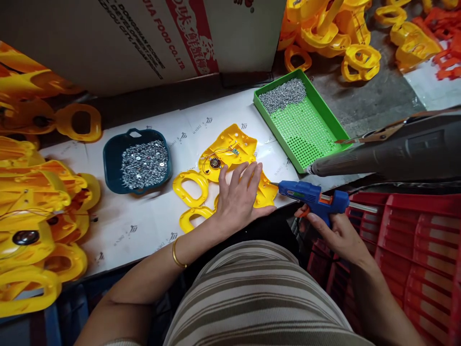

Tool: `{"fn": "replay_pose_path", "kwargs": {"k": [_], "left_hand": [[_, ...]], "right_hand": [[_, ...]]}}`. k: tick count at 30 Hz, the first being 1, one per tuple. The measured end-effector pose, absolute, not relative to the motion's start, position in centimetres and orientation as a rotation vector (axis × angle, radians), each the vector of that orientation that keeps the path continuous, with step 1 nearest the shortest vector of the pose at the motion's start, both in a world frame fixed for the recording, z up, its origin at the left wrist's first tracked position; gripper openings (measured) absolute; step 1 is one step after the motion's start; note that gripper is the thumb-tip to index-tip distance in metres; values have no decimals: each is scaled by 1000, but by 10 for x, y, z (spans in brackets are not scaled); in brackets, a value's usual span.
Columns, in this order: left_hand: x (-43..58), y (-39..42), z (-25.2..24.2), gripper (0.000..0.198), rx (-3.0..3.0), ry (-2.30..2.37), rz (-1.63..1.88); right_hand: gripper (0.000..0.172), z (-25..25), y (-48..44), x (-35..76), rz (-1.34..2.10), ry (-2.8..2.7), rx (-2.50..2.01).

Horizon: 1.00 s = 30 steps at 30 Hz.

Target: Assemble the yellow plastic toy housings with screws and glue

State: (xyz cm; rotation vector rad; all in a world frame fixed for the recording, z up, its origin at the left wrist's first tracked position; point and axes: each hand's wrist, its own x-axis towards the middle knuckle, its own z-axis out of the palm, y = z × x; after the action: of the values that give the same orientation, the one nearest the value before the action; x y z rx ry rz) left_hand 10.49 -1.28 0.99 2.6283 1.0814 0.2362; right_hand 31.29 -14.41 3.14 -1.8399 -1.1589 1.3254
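Observation:
My left hand (240,196) lies flat with fingers spread on a yellow plastic shell (230,154) that rests on the white table (137,226). The shell's open inside shows a small round speaker and thin wires. My right hand (336,233) grips a blue glue gun (312,197) by its handle, a finger on the orange trigger. The gun's nozzle points left and sits at the shell's right edge, close to my left hand's fingers.
A dark blue basket (111,158) of small silver washers stands left of the shell. A green perforated tray (324,115) with screws lies at the back right. Yellow shells are stacked at the left (32,216) and the far right (338,33). Red crates (414,245) and a cardboard box (144,38) flank the table.

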Motion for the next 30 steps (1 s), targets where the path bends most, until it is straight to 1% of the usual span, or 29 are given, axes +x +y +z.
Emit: {"fn": "replay_pose_path", "kwargs": {"k": [6, 10, 13, 16, 19, 24, 27, 30], "left_hand": [[106, -14, 10, 89, 2638, 1088, 242], [107, -14, 10, 89, 2639, 1083, 246], [107, -14, 11, 90, 2637, 1083, 235], [106, -14, 12, 91, 2636, 1085, 215], [106, -15, 13, 92, 2632, 1091, 210], [106, -14, 12, 92, 2631, 1077, 218], [106, -13, 11, 92, 2625, 1087, 218], [103, -13, 11, 93, 2630, 1080, 220]], "right_hand": [[39, 35, -145, 313, 1275, -1222, -1927], [38, 31, -149, 315, 1153, -1304, -1994], [42, 30, -149, 316, 1085, -1365, -2037], [46, 32, -148, 316, 1112, -1385, -2056], [45, 35, -147, 316, 1118, -1398, -2052], [39, 43, -144, 310, 1014, -1457, -2099], [37, 49, -145, 309, 1111, -1356, -2086], [35, 53, -148, 312, 1430, -1024, -1822]]}}
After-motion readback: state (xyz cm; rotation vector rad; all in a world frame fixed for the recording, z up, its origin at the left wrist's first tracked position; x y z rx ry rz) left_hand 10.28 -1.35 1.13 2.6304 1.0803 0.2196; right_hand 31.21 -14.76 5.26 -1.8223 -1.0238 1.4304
